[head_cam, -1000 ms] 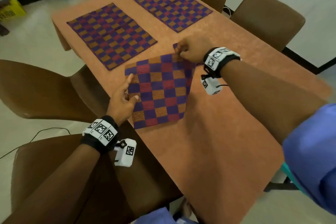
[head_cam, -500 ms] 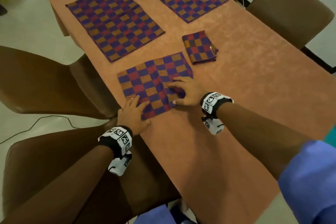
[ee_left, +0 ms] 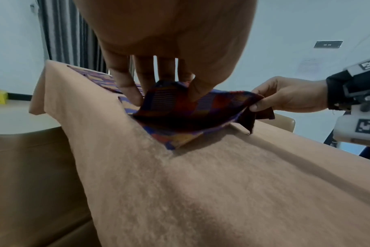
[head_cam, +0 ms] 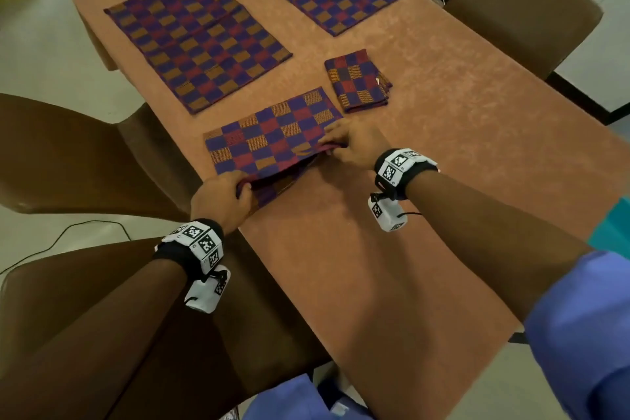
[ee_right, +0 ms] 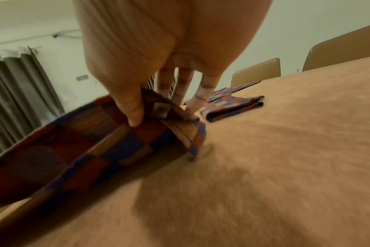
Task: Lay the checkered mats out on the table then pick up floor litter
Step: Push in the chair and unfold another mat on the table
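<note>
- The fingers (ee_left: 128, 86) of the left hand (head_cam: 220, 196) curl round the near-left corner of the half-folded mat (head_cam: 269, 140), thumb under the top layer; the right hand (head_cam: 354, 147) pinches the near-right corner of the same layer between thumb and fingertips.
- That mat lies at the near-left side of the counter (head_cam: 443, 153), its top layer raised off the lower one along the near edge — the step in hand looks like opening the last fold.
- Judging by how the cloth sags between the two grips, it is light, soft and limp: holding both corners of the free edge and keeping it taut should let it spread flat without bunching.
- The weave is a ribbed check of purple, red and orange squares; the counter cover looks like matte, slightly fuzzy orange-tan fabric.
- Two mats already lie open and flat at the far end; a folded mat (head_cam: 358, 80) — a thick little square — sits just beyond the right hand.
</note>
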